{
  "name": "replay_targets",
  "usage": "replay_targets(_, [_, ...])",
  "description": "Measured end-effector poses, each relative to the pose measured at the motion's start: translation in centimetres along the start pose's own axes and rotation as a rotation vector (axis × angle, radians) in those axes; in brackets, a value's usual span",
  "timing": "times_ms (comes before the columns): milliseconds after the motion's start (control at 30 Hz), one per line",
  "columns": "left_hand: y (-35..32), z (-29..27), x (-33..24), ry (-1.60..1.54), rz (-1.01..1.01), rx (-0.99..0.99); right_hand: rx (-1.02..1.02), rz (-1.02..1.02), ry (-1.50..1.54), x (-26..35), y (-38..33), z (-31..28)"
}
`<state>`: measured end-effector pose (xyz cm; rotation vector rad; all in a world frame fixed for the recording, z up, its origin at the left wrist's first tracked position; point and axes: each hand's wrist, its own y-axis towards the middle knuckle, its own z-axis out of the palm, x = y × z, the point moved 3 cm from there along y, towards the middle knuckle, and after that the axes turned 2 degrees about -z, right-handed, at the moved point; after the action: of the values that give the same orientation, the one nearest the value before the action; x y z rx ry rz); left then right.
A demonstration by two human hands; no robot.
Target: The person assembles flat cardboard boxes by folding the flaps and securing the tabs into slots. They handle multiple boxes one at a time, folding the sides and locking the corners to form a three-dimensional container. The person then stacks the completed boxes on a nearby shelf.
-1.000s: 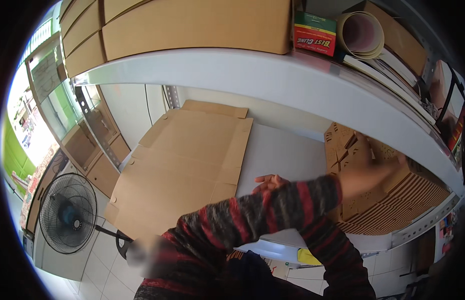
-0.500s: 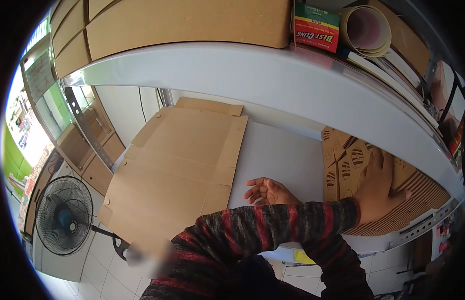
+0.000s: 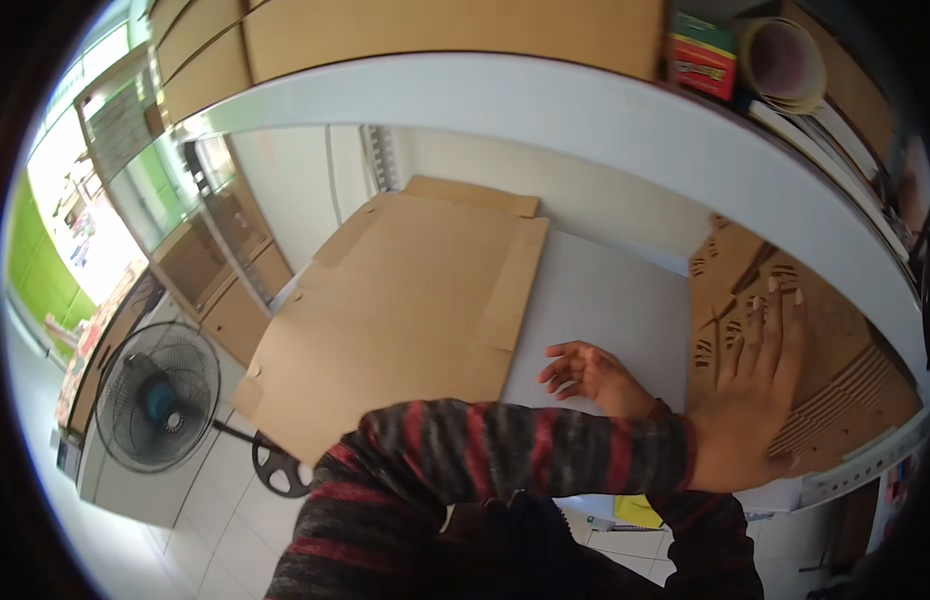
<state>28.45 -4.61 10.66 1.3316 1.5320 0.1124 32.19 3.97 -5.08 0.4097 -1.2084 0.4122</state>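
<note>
The left hand lies flat, fingers pointing far, on the printed brown cardboard stack at right, whose ridged edges face near; its long axis is unclear. The right hand curls loosely, half-open, beside a smooth, flapped cardboard sheet running near-left to far-right.

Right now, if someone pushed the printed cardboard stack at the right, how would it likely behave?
The printed cardboard stack would probably feel hefty, given its many layered edges. Lying flat and broad under the left hand, it seems likelier to slide than tip.
</note>
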Motion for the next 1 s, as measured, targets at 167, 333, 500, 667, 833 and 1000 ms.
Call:
replay_targets(167, [-5.1, -8.4, 2.9, 0.339, -0.023, 0.259, -0.101, -0.074, -0.094, -0.5, -1.0, -1.5])
replay_targets(333, [-14.7, -21.4, 7.8, 0.599, -0.460, 0.563, -0.191, -0.014, -0.137, 1.1, -0.6, 1.1])
replay_targets(500, [-28.6, -27.5, 7.5, 0.573, -0.814, 0.287, -0.190, -0.040, -0.219, 1.4, -0.4, 1.3])
replay_targets(667, [-35.3, -25.8, 4.2, 0.620, -0.811, 0.099, -0.338, -0.133, -0.283, 1.1, 0.5, 1.9])
replay_targets(833, [-36.4, -25.9, 4.7, 0.601, -0.747, -0.017, -0.061, -0.073, -0.849, 2.1, 5.0, 9.2])
replay_targets(1000, [-36.0, -25.5, 5.2, 0.589, -0.769, 0.039, 0.308, -0.420, -1.310, 1.1, 7.1, 15.3])
